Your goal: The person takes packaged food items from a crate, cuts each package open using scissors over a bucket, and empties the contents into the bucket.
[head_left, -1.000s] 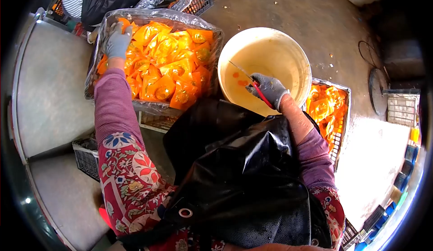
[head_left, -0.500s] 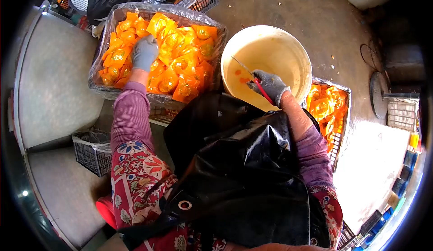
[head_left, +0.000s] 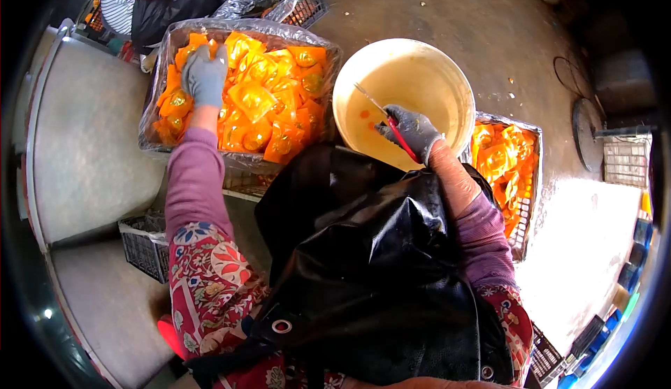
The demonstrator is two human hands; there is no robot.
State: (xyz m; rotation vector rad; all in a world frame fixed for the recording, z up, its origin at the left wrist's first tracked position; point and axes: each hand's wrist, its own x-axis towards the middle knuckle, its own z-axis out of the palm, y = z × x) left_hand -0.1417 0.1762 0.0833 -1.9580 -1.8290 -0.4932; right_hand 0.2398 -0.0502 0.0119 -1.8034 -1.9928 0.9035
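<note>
My left hand [head_left: 205, 78], in a grey glove, reaches into a plastic-lined crate [head_left: 155, 134] at the upper left. Thumb and fingers are spread apart over the orange packets [head_left: 253, 100], fingertips touching those at the crate's far left. The packets are shiny, with rounded contents. My right hand [head_left: 414, 130], also gloved, is closed round the red handle of a knife [head_left: 398, 134]. Its thin blade points up and left over the mouth of a large cream bucket [head_left: 447, 67]. A few orange spots show inside the bucket.
Right of the bucket stands a second crate [head_left: 534, 172] of orange packets. A black crate [head_left: 145, 249] sits at the lower left beside a pale metal panel [head_left: 98, 137]. Another person in a striped garment [head_left: 119, 1] is at the top left. A black apron [head_left: 377, 270] covers my lap.
My left hand has moved left and slightly up across the packets, its fingers spreading. My right hand keeps the knife over the bucket. The whole view has shifted slightly.
</note>
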